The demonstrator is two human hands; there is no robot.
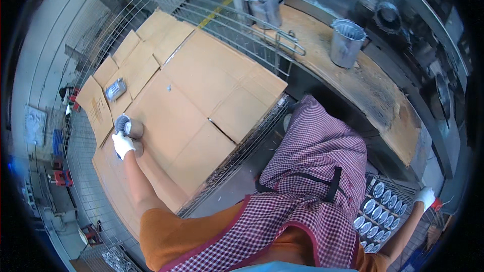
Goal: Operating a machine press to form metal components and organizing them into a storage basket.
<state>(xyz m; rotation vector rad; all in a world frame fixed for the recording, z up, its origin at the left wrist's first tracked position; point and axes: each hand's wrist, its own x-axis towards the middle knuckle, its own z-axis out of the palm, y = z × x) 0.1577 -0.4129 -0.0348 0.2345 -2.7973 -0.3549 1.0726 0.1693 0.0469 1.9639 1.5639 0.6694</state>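
My left hand [123,145], in a white glove, grips the rim of a grey metal cylinder with a ribbed, hollow end [132,128]. The cylinder lies tilted over the cardboard, and another round grey part [137,147] shows partly behind my fingers. Farther along the cardboard [201,70] a similar metal cylinder [115,89] lies on its side. My right hand [425,197], also gloved in white, is closed at the far right, beside a red piece [437,204]. What its fingers hold is too small to make out. Next to that arm, several round metal parts [378,190] stand in rows.
A wire-mesh cage [201,7] borders the cardboard. Two ribbed metal cylinders [347,45] stand on a worn wooden bench [312,35] at the right, with dark machinery [388,17] behind. My checked apron [322,146] fills the space between cage and bench.
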